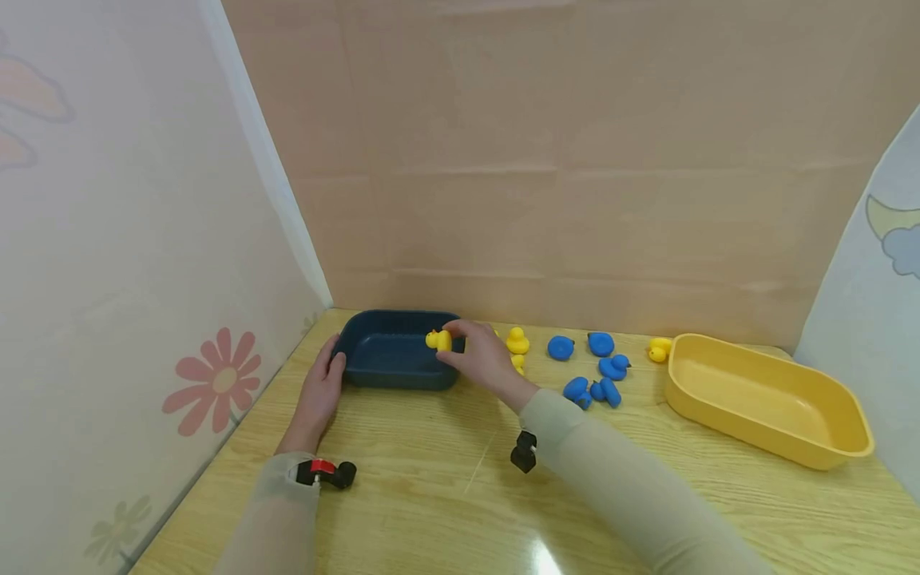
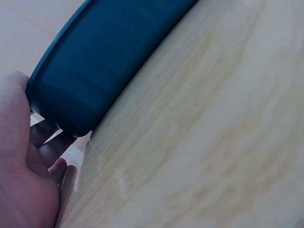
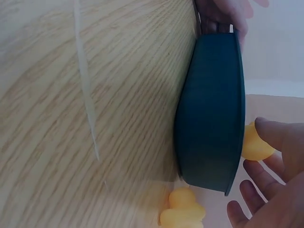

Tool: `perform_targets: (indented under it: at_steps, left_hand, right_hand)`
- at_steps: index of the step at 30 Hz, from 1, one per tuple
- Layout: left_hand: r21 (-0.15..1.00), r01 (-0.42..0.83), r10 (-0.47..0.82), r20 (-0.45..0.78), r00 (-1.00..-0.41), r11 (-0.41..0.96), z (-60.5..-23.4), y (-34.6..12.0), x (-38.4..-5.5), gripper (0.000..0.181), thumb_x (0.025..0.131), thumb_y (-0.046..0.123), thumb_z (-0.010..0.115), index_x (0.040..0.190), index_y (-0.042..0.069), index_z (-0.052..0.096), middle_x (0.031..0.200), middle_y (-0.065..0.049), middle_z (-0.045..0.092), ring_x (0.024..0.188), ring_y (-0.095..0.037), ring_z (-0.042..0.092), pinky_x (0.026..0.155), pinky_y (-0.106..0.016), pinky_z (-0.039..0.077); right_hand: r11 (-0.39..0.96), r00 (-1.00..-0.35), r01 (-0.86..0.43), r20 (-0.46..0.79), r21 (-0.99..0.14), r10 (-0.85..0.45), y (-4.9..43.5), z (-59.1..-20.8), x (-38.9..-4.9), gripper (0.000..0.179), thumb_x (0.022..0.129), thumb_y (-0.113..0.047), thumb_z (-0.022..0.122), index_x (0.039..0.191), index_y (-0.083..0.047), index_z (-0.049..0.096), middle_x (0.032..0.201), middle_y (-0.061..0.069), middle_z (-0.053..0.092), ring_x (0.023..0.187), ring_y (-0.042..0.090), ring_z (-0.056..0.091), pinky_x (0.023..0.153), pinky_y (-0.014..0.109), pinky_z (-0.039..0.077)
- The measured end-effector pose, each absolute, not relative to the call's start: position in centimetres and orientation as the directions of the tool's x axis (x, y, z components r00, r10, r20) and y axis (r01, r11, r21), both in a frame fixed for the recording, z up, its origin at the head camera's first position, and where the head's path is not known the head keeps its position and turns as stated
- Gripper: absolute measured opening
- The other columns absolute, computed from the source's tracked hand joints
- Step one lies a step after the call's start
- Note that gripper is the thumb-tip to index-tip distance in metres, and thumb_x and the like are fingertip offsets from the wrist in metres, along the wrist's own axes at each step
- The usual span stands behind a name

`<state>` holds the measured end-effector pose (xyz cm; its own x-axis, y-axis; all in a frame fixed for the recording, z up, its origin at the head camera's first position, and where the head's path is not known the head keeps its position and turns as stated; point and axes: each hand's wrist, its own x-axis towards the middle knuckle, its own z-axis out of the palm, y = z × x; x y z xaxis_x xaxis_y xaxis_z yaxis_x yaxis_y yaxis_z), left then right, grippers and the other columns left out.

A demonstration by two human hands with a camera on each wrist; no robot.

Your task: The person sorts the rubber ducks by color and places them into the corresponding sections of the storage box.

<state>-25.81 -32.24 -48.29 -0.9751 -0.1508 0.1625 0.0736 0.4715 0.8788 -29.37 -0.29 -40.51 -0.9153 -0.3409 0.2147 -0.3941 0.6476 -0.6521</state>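
My right hand [image 1: 490, 356] pinches a small yellow rubber duck [image 1: 440, 340] between thumb and fingers, over the right end of a dark blue tub [image 1: 395, 380]. In the right wrist view this duck [image 3: 257, 145] shows just past the tub's rim, with the thumb on one side and the fingertips on the other. At the tub's left end, my left hand [image 1: 319, 395] holds its corner. The left wrist view shows the thumb side at the rim and the fingers [image 2: 56, 148] bent around the tub's end wall.
Yellow ducks [image 1: 517, 341] stand just right of the tub, partly behind my right hand. Several blue ducks [image 1: 600, 344] lie farther right. Another yellow duck [image 1: 658, 350] sits against a yellow tub [image 1: 762, 423] on the right. Walls close in the table [image 1: 431, 495] at left, back and right.
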Motion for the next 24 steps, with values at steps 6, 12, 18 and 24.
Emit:
perform_targets:
  at_steps: [6,12,18,24]
  left_hand:
    - [0.879,0.077,-0.162,0.172,-0.972,0.47,-48.4,-32.1,-25.8,0.064,0.121,0.044,0.038,0.179,0.021,0.022,0.183,-0.009,0.021,0.168,-0.038,0.017,0.133,-0.062,0.017]
    - [0.878,0.064,-0.164,0.159,-0.974,0.474,-48.2,-32.0,-25.7,0.064,0.121,0.045,0.038,0.179,0.02,0.022,0.183,-0.009,0.021,0.168,-0.037,0.017,0.134,-0.06,0.017]
    - [0.877,0.071,-0.16,0.166,-0.973,0.476,-48.1,-32.0,-25.8,0.063,0.122,0.04,0.039,0.178,0.018,0.023,0.183,-0.01,0.021,0.168,-0.036,0.018,0.134,-0.06,0.017]
    - [0.876,0.071,-0.16,0.166,-0.973,0.476,-48.2,-32.1,-25.8,0.062,0.122,0.038,0.039,0.179,0.018,0.022,0.183,-0.009,0.021,0.168,-0.035,0.017,0.134,-0.059,0.016]
  right_hand:
    - [0.691,-0.918,-0.393,0.215,-0.607,-0.333,-1.7,-41.3,-30.1,0.052,0.102,-0.032,0.084,0.149,-0.014,0.069,0.144,0.004,0.071,0.133,0.031,0.06,0.111,0.049,0.052]
    - [0.701,-0.909,-0.414,0.221,-0.58,-0.354,-2.9,-42.2,-30.3,0.051,0.102,-0.035,0.083,0.147,-0.015,0.07,0.141,0.003,0.072,0.131,0.032,0.06,0.112,0.048,0.05]
    - [0.726,-0.913,-0.407,0.225,-0.554,-0.34,-3.4,-42.8,-30.4,0.049,0.102,-0.034,0.084,0.144,-0.013,0.071,0.138,0.003,0.074,0.128,0.032,0.059,0.114,0.05,0.046]
    - [0.734,-0.912,-0.409,0.234,-0.542,-0.335,-3.5,-42.7,-30.2,0.05,0.101,-0.034,0.085,0.144,-0.012,0.071,0.135,0.005,0.075,0.129,0.034,0.06,0.121,0.056,0.039]
